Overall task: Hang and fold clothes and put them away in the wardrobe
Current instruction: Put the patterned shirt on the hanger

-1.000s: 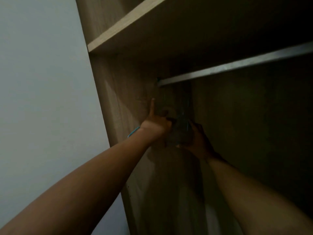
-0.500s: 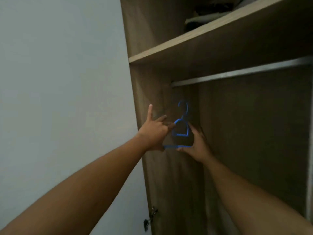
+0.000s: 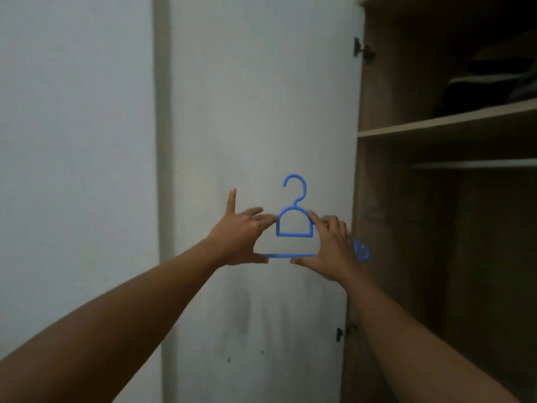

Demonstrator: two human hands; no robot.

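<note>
A small blue plastic hanger is held upright in front of the white wardrobe door, hook on top. My left hand pinches its left side, index finger pointing up. My right hand grips its right side; the hanger's blue right end curls out behind that hand. The bottom bar runs between both thumbs. No garment hangs on it. The wooden wardrobe stands open on the right, with a metal hanging rail under a shelf.
Dark folded clothes lie on the wardrobe shelf. The open white door has hinges at top and bottom on its right edge. A pale wall fills the left.
Both hands have carried the blue hanger out of the dark wardrobe interior, leftward to in front of the door. The view has swung left, so the rail now sits far right.
</note>
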